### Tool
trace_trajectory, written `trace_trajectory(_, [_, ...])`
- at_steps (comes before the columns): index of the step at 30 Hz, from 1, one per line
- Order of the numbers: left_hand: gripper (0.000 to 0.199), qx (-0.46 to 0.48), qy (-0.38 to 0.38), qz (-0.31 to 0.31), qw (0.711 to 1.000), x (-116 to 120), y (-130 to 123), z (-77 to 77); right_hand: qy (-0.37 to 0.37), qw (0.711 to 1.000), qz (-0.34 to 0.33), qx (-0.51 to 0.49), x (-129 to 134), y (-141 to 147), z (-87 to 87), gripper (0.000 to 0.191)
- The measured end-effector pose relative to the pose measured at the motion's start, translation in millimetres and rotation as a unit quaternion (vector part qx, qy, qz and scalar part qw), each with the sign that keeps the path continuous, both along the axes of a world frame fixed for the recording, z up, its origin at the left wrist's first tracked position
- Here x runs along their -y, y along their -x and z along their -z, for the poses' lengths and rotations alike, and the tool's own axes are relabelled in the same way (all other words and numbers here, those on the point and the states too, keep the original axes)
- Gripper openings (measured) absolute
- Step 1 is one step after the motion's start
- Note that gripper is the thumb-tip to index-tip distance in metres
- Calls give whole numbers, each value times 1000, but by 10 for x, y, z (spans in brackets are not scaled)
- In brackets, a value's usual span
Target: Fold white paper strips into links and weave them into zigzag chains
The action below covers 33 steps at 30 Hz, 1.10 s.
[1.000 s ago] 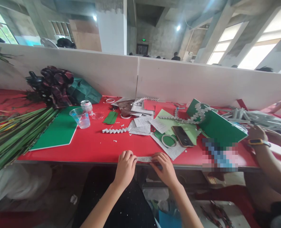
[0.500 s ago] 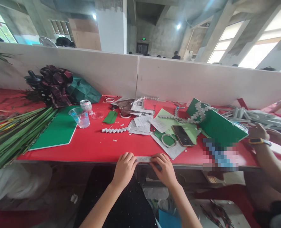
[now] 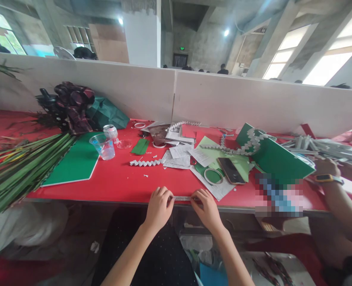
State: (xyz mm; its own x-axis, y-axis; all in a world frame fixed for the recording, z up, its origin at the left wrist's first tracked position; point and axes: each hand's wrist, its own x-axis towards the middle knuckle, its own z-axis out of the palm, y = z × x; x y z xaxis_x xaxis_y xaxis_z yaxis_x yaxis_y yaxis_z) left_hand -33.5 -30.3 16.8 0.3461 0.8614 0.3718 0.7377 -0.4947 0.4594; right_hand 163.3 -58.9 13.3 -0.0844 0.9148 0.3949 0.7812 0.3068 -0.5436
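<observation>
Between my hands a narrow strip of printed paper (image 3: 182, 198) lies level along the red table's front edge. My left hand (image 3: 160, 204) is closed on its left end, thumb and fingers pinched together. At the right end my right hand (image 3: 205, 204) pinches it the same way. My fingers hide both ends of the strip. Beyond my left hand rests a short folded-paper zigzag chain (image 3: 145, 163). Printed paper sheets (image 3: 176, 158), a roll of tape (image 3: 213, 176) and a phone (image 3: 231, 171) lie past my right hand.
Long green leaves (image 3: 35, 167) spread over a green board (image 3: 74, 163) at left, near a plastic cup (image 3: 103, 147) and a can (image 3: 111, 132). A green folder (image 3: 280, 157) stands at right, beside another person's hand (image 3: 326, 169). A white partition (image 3: 119, 89) runs behind.
The strip looks narrower now, and both hands have stayed at its ends with a slight shift of the fingers. The whole view has shifted slightly to the right.
</observation>
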Motion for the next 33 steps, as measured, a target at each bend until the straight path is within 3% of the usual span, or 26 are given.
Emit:
trace_trajectory(16, [12,8,29,-35,999,-40,-60,28,42,999,3,11,-105,-27,-63,10])
trace_trajectory(27, [14,-2,28,-49,998,-55,-77,57,94,990,49,95,-181,38,-157,9])
trace_trajectory(33, [16,-29,28,-59,997,-68,-90,51,113,979,80,150,-201,88,-120,8])
